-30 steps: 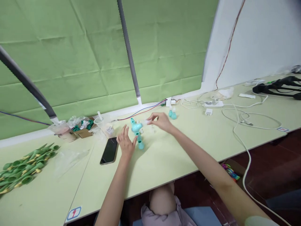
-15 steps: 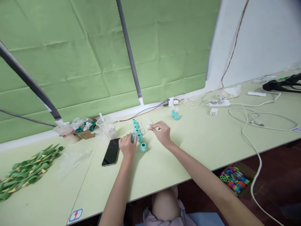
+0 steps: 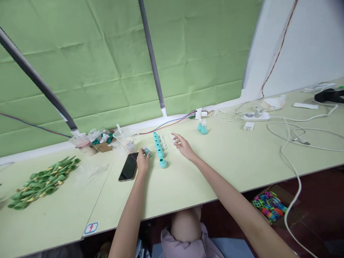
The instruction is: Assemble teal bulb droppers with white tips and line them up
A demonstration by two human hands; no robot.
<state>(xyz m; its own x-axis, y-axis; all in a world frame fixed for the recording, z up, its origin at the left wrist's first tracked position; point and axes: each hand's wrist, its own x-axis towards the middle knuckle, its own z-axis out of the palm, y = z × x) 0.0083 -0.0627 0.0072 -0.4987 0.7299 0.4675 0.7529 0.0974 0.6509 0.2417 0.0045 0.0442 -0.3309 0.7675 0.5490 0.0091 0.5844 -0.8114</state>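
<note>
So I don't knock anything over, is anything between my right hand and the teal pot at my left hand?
Yes: between your right hand and that teal pot stand the row of teal pots and, nearer the right hand, small white pieces.

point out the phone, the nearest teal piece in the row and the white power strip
Phone (image 3: pixel 128 167): head view, on its dark screen.
Nearest teal piece (image 3: pixel 162 164): head view, on its rounded body.
White power strip (image 3: pixel 256 117): head view, middle of its casing.

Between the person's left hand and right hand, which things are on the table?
In the head view, a row of teal pots stands between the left hand and right hand, with small white pieces beside it.
</note>
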